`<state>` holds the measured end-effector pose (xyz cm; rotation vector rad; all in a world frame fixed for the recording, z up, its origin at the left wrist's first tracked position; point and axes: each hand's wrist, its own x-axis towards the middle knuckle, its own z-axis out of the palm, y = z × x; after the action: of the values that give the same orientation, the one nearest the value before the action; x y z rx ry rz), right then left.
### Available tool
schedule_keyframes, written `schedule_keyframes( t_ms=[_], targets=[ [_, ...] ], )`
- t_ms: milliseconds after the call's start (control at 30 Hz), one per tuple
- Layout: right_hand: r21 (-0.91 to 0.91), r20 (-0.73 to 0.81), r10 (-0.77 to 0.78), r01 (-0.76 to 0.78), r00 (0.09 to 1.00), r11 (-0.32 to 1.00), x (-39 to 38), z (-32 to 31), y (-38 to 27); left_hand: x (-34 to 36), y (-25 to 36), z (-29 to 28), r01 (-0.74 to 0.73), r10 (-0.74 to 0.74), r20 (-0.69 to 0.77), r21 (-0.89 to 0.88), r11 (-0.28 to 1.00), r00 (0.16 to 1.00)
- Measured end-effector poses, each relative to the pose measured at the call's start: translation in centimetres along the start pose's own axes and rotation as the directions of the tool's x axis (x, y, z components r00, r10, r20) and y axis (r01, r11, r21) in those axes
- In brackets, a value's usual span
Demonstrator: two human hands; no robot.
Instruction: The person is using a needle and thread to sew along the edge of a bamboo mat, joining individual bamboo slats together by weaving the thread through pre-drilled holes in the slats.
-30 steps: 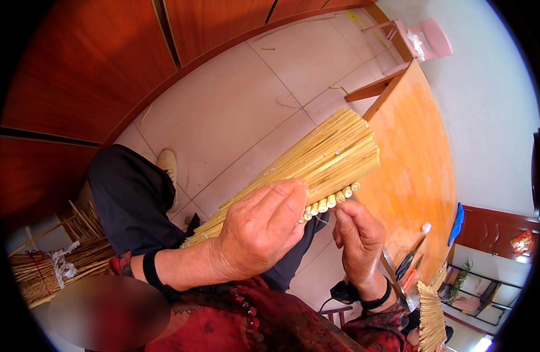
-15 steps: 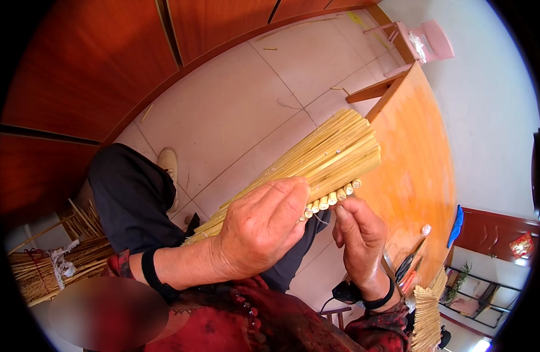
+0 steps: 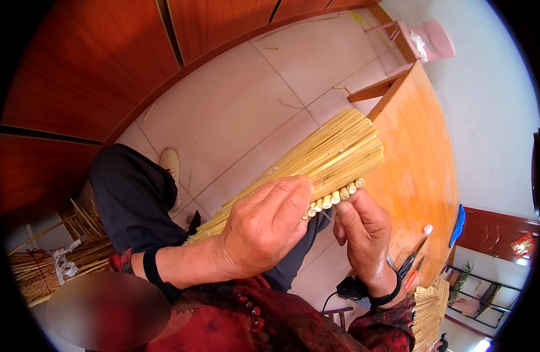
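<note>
A row of yellow straw stalks [image 3: 337, 152], laid side by side and curved into a fan-like bundle, slants across the middle. My left hand [image 3: 267, 226] is closed around its lower part, thumb and fingers along its near edge. Round cut stalk ends [image 3: 335, 197] show below the bundle's right side. At these ends my right hand [image 3: 367, 232] is closed, its thumb against them and some fingertips hidden behind. A thin dark thread seems to hang between the hands, too fine to make out well.
An orange wooden table [image 3: 416, 146] stands at right, with scissors [image 3: 408, 265] and a blue cloth [image 3: 456, 226]. More straw bundles lie at lower left [image 3: 85, 267] and lower right [image 3: 429, 311]. A pink chair [image 3: 428, 44] stands far right; red-brown cabinets [image 3: 88, 64] line the left.
The bundle and both hands have shifted very slightly to the right. The right thumb stays at the stalk ends, and the left hand's hold looks the same.
</note>
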<state>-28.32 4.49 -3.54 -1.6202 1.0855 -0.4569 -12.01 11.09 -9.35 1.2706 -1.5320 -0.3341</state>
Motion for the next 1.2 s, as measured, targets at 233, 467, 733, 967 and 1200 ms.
schedule_keyframes(
  t_ms=[233,467,733,967,1200],
  targets=[
    [-0.015,0.014,0.158,-0.158,0.987,0.987,-0.1,-0.5,-0.8,-0.4,0.3,0.3,-0.003,0.003,0.017,0.000,1.000,1.000],
    [0.134,-0.026,0.075,-0.071,0.997,0.988,-1.0,-0.2,0.8,-0.6,0.4,0.7,0.019,-0.019,0.022,0.011,1.000,1.000],
    [0.229,-0.071,0.063,-0.045,0.996,0.972,-0.2,0.8,0.3,0.0,-0.1,0.6,-0.046,0.046,-0.002,0.048,0.998,0.999],
    [0.302,-0.070,0.156,-0.128,0.985,0.945,0.5,0.8,-0.6,0.2,-0.1,1.0,-0.034,0.033,0.036,0.049,0.998,0.999],
    [0.328,-0.048,0.192,-0.166,0.980,0.930,0.3,0.4,-0.2,0.4,0.2,1.4,-0.042,0.041,0.005,0.076,0.996,0.999]
  ],
)
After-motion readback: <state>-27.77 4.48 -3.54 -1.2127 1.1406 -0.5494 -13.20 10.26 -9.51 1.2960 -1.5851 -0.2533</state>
